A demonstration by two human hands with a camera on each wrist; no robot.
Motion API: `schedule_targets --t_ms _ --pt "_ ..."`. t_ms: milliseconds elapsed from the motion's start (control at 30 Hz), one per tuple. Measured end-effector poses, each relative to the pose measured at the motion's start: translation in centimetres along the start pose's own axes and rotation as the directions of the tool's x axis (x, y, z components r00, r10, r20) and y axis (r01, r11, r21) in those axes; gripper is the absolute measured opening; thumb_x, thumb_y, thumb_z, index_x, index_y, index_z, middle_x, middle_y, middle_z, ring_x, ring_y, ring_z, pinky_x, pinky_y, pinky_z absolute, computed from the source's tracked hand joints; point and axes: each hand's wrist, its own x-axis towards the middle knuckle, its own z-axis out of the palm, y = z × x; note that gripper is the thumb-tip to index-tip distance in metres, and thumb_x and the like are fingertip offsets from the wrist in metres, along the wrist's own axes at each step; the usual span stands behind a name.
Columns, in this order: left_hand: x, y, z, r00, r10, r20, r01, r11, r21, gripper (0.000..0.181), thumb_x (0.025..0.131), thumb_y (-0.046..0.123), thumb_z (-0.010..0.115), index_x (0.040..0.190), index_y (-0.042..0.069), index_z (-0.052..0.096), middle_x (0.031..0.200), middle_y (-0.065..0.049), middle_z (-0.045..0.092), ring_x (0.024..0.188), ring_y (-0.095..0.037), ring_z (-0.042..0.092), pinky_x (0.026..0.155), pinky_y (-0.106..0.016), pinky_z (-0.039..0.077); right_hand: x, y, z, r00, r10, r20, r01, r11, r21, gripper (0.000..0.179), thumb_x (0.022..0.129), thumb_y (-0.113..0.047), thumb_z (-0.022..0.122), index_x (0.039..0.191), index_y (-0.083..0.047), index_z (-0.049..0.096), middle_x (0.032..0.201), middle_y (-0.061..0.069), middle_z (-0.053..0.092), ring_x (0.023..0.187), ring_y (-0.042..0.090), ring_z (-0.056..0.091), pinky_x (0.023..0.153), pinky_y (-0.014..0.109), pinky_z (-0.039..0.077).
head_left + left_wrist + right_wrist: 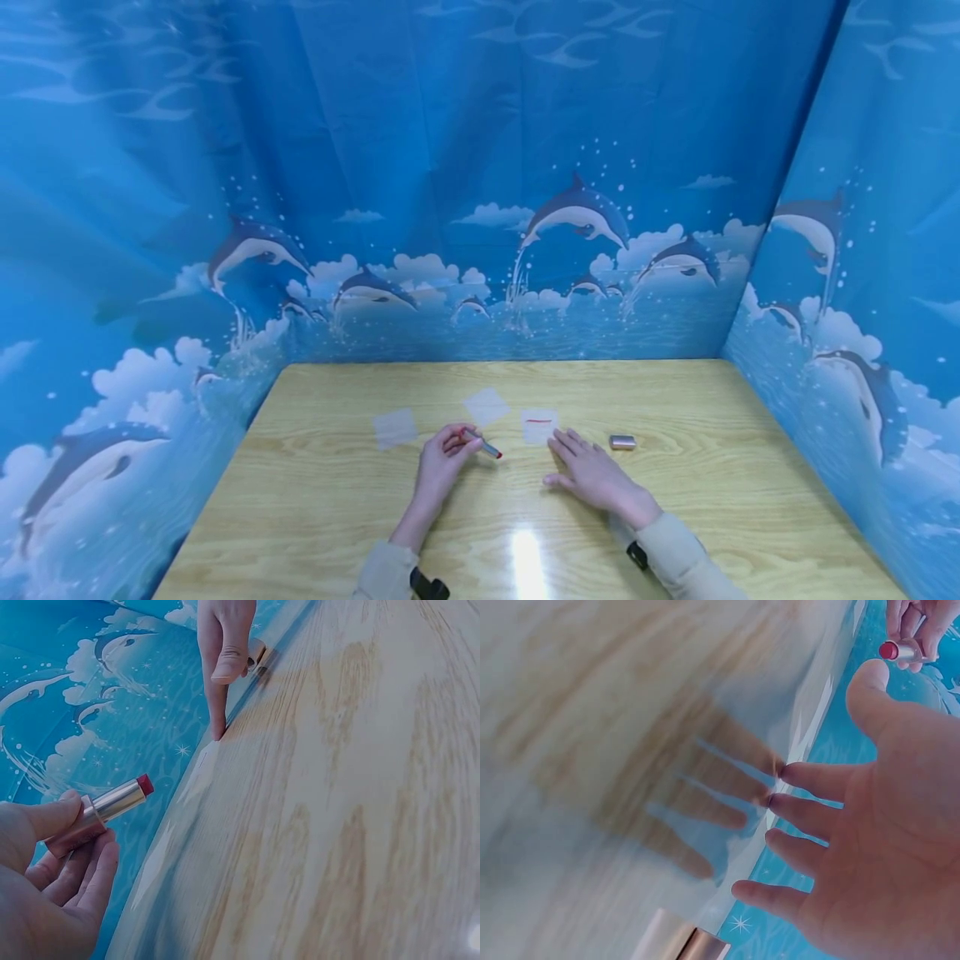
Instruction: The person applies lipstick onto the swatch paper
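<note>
A: L hand [442,462], state?
B: Gripping the lipstick [483,443]: thumb and fingertips pinch its pinkish metallic base, red bullet [145,784] out. In head view, stick sits approx 2 o'clock of the hand, tip aimed approx 4.
A: On tbl?
B: Held up off the tabletop [337,517], per L wrist cam. Wood-grain surface.
A: R hand [596,479]?
B: Holds nothing. Fingers straight and spread, thumb out to the side, palm lifted. Fingertips at the near R corner of the marked paper square [538,433], which is approx 10 o'clock from the hand.
A: Marked how?
B: One short red line [537,421], roughly horiz., in the upper half.
A: Other sheets?
B: Two white ones. Left square [395,428] approx 10 o'clock of L hand; middle square [486,406] approx 1 o'clock, turned a bit, betw. the others. All three apart. Tissue or paper, can't tell.
A: Cap?
B: Lipstick cap [622,442], metallic, lies on its side approx 1 o'clock of R hand, near but not touching.
A: Bkgd?
B: Blue dolphin curtain [420,125], from 9 o'clock thru 12 to 3. Pale sleeves [678,550], blk wrist strap on each arm.
</note>
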Motion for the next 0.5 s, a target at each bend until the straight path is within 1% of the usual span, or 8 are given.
schedule_targets --t_ms 33,167,200,333,500 --pt "-0.1 0.1 0.0 1.0 -0.001 0.001 0.001 1.0 -0.002 0.031 0.089 0.001 0.075 0.113 -0.014 0.064 0.109 -0.026 0.071 0.098 -0.027 0.069 0.081 -0.012 0.054 0.1 0.1 0.0 1.0 0.0 -0.001 0.0 1.0 -0.001 0.076 0.1 -0.052 0.055 0.153 0.0 0.039 0.163 0.018 0.029 0.15 0.043 0.024 0.118 0.067 0.026" --pt "0.8 -2.2 0.3 1.0 -0.02 -0.006 0.02 0.999 -0.03 0.032 0.089 0.003 0.077 0.114 -0.012 0.065 0.11 -0.025 0.072 0.097 -0.022 0.069 0.081 -0.012 0.055 0.2 0.3 -0.2 1.0 -0.012 -0.015 0.012 1.0 0.006 0.074 0.101 -0.05 0.055 0.152 0.002 0.04 0.162 0.021 0.031 0.149 0.045 0.025 0.117 0.068 0.026" --pt "0.9 -2.4 0.3 1.0 -0.022 -0.006 0.021 0.999 -0.036 0.032 0.088 0.003 0.077 0.114 -0.011 0.065 0.11 -0.025 0.072 0.097 -0.02 0.069 0.081 -0.012 0.055 0.3 0.4 -0.2 1.0 -0.015 -0.019 0.015 1.0 0.01 0.074 0.101 -0.05 0.055 0.151 0.003 0.04 0.161 0.022 0.031 0.149 0.045 0.025 0.117 0.068 0.026" --pt "0.9 -2.6 0.4 1.0 -0.026 -0.006 0.025 0.998 -0.049 0.034 0.088 0.005 0.078 0.115 -0.011 0.065 0.11 -0.024 0.072 0.096 -0.018 0.069 0.08 -0.012 0.056 0.4 0.5 -0.4 0.999 -0.023 -0.03 0.024 1.0 0.017 0.074 0.101 -0.049 0.055 0.151 0.004 0.04 0.16 0.025 0.031 0.148 0.047 0.026 0.118 0.067 0.027" --pt "0.9 -2.7 0.4 1.0 -0.014 0.001 0.014 0.999 -0.045 0.034 0.088 0.006 0.078 0.115 -0.011 0.065 0.11 -0.024 0.072 0.099 -0.022 0.07 0.082 -0.012 0.055 0.7 0.8 -0.5 0.999 -0.02 -0.042 0.02 1.0 0.018 0.073 0.101 -0.047 0.056 0.149 0.006 0.041 0.159 0.026 0.032 0.147 0.048 0.026 0.119 0.065 0.027"
